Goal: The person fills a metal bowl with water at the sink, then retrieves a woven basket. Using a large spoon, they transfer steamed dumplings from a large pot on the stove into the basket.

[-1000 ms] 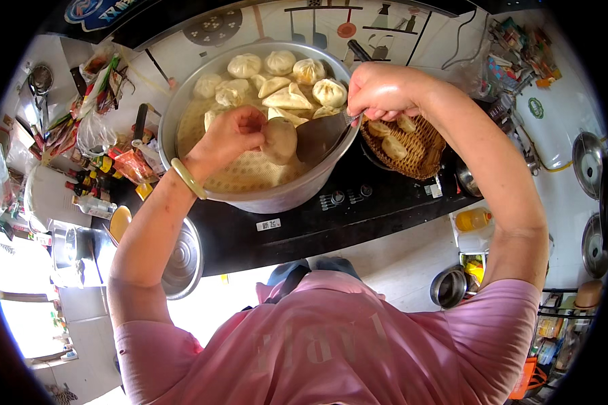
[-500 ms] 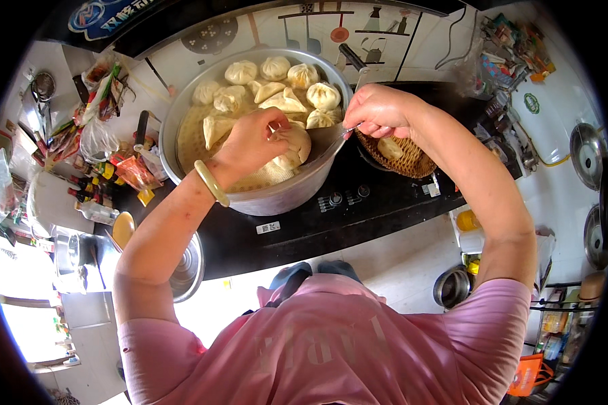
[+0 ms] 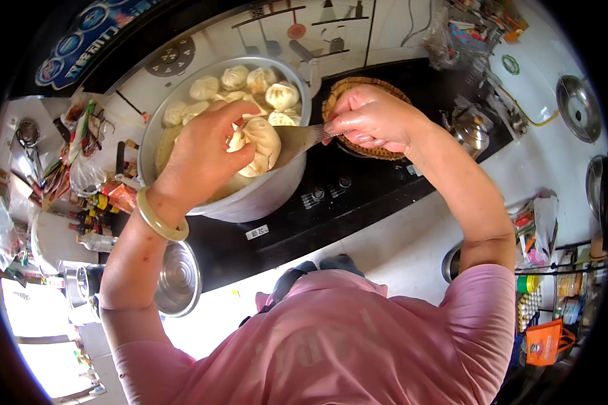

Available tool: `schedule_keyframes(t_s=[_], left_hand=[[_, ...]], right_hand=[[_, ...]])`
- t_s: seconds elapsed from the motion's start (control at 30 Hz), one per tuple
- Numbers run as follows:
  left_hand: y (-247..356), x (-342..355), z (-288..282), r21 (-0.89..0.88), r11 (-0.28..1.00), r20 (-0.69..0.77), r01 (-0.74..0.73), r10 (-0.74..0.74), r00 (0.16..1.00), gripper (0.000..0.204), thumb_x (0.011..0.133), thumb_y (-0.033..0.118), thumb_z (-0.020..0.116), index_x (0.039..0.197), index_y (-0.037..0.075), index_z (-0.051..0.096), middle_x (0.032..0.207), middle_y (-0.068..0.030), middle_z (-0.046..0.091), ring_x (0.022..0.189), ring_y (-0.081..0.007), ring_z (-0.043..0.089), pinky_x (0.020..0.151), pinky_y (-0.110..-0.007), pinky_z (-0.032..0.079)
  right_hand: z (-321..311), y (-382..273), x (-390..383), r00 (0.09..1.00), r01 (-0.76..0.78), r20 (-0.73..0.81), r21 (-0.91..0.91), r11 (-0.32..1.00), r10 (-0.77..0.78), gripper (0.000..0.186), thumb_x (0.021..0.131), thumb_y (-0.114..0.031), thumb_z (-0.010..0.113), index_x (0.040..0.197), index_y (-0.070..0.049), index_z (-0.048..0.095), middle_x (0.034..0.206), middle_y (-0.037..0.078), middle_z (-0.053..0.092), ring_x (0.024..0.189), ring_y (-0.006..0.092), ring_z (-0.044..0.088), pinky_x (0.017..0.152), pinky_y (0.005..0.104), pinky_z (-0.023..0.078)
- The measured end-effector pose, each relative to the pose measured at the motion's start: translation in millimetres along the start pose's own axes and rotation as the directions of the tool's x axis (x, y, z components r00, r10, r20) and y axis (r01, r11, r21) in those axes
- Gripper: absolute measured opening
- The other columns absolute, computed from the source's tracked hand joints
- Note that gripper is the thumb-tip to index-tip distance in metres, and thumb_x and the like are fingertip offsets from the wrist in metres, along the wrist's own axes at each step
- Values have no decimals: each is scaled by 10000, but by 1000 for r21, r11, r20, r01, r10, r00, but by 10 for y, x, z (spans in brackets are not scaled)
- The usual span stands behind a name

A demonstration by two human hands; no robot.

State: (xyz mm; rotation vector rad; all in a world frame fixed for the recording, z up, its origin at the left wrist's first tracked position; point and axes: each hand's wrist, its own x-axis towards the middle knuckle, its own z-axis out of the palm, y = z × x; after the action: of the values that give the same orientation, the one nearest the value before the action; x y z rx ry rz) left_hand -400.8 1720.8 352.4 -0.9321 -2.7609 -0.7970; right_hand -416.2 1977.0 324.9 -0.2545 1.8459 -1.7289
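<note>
A pleated steamed bun (image 3: 265,150) is in my left hand (image 3: 199,148), its fingers curled round the bun's left side. My right hand (image 3: 370,123) is closed on a metal spatula (image 3: 296,143). The spatula's blade reaches left to the bun and appears to lie under its right side. Both are above the near right part of a large metal pot (image 3: 250,202). Several other buns (image 3: 282,96) sit in the pot along its far and right side. My left hand hides part of the pot's inside.
A round wicker basket (image 3: 358,82) rests on the black stove (image 3: 287,229) beneath my right hand. A shiny kettle (image 3: 469,131) stands farther right. Bottles and bags crowd the left side, and a round metal lid (image 3: 179,280) is by my left forearm.
My left hand has lifted the bun up from among the others, with the spatula at its side. The view has shifted, so the pot now appears farther left and more of the basket shows.
</note>
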Motion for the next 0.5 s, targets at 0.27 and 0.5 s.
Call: schedule_keyframes(t_s=[0.27,0.5], left_hand=[[351,318,447,-175,973,-128,-149,128,984,481,746,94,692,1197,43,532,1096,-113,595,952,-195,584,806,-316,488],[461,161,747,-311,948,-26,-60,55,998,373,766,46,675,1121,-4,570,1084,-118,606,964,-175,608,796,-294,509]], right_hand=[[-724,474,-689,970,26,-243,152,988,12,111,824,-69,610,789,37,611,490,-52,377,379,16,306,339,176,186],[-1416,1325,-971,843,57,-531,241,969,82,127,813,-74,628,823,53,628,499,-60,384,391,19,310,349,184,193]])
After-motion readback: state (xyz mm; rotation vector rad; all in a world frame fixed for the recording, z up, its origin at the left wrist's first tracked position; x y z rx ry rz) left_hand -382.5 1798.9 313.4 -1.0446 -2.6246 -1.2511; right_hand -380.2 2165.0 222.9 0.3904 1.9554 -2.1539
